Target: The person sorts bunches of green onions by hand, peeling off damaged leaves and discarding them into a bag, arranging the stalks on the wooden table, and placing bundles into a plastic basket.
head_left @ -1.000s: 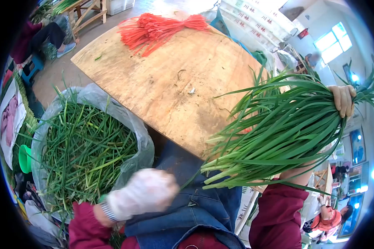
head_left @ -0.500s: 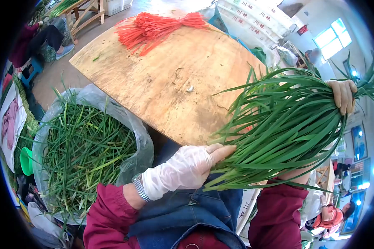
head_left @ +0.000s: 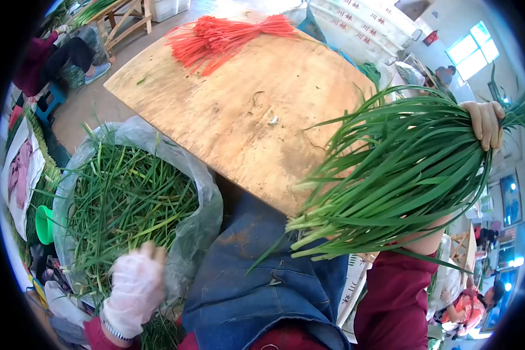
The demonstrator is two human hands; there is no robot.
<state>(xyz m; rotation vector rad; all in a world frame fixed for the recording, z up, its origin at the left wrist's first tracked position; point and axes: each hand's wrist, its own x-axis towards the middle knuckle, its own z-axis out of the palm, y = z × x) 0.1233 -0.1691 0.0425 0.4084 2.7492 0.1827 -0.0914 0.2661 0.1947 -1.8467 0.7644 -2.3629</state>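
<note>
My right hand (head_left: pixel 483 125), in a pale glove, is wrapped round a large bunch of garlic chives (head_left: pixel 402 175) near its leafy end. The bunch is held up at the right, its pale cut ends pointing down and left over my denim apron (head_left: pixel 262 280). Leaf tips stick out beyond the hand. My left hand (head_left: pixel 135 283), in a thin white glove, is over the near edge of a clear plastic bag (head_left: pixel 207 192) full of loose green leaf scraps (head_left: pixel 125 192). Its fingers are blurred by motion, and whether they hold anything does not show.
A bundle of red ties (head_left: pixel 227 41) lies on the far part of the wooden table (head_left: pixel 216 116). White printed crates (head_left: pixel 361 29) are stacked behind it. A green cup-like object (head_left: pixel 44 224) is left of the bag. Other people sit at far left and right.
My left hand has let go of the chives' cut ends and moved left and down to the bag of scraps. My right hand still holds the bunch, hardly moved.
</note>
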